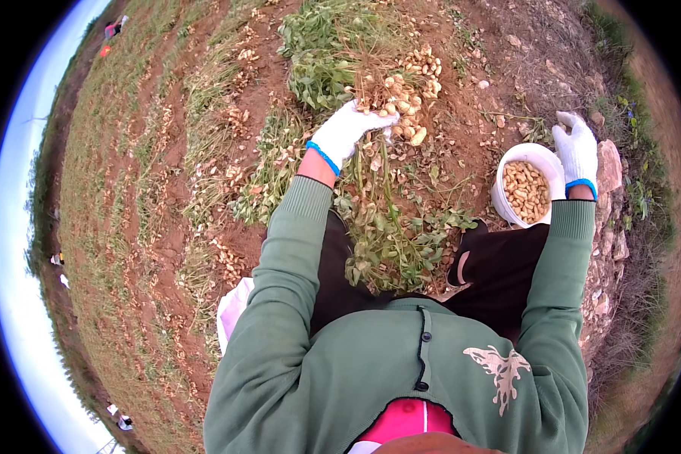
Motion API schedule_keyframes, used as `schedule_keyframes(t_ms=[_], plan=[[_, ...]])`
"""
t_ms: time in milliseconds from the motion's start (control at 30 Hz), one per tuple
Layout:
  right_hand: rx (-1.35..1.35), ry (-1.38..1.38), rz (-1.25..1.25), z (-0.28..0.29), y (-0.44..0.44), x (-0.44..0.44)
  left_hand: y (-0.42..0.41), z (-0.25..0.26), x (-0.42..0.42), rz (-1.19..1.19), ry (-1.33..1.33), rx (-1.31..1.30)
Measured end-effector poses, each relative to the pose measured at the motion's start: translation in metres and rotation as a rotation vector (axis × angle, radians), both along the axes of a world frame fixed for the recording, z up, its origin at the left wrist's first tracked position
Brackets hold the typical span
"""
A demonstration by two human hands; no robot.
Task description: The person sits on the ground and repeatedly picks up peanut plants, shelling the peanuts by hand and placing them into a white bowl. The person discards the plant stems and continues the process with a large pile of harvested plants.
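Observation:
My left hand (352, 127), in a white knit glove with a blue cuff, holds a pulled-up peanut plant by its roots, where a cluster of peanut pods (403, 102) hangs. The plant's green leaves (323, 74) lie beyond the hand. My right hand (577, 144), gloved the same way, is raised at the right rim of a white plastic bucket (496, 193), its fingers apart. Loose peanuts in their shells (526, 192) fill part of the bucket. Another peanut plant (397, 244) lies between my legs, its leaves towards me.
Rows of uprooted peanut plants (210, 113) run over reddish soil at the left. A white bag (235, 309) lies beside my left leg. Stones (608, 164) and dry grass border the right side. A person (112, 29) is far off at the upper left.

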State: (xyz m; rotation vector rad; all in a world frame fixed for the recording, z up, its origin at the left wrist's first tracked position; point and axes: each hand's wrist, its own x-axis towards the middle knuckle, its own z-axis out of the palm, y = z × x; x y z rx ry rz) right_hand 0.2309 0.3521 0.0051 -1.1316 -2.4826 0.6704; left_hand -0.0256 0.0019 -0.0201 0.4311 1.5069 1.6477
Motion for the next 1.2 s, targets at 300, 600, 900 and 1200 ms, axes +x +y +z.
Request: schedule_keyframes(t_ms=[300, 600, 900, 1200], plan=[[-0.029, 0.003, 0.189, 0.004, -0.046, -0.024, -0.011, 0.022, 0.017, -0.199, 0.032, 0.085], [-1.172, 0.597, 0.696, 0.030, -0.159, -0.098, -0.010, 0.015, 0.022, -0.193, 0.041, 0.014], [-0.982, 0.607, 0.927, 0.037, -0.158, -0.104, -0.030, 0.000, 0.007, -0.262, -0.040, 0.116], [-0.289, 0.385, 0.935, 0.037, -0.161, -0.098, -0.032, 0.010, 0.017, -0.328, 0.272, -0.033]])
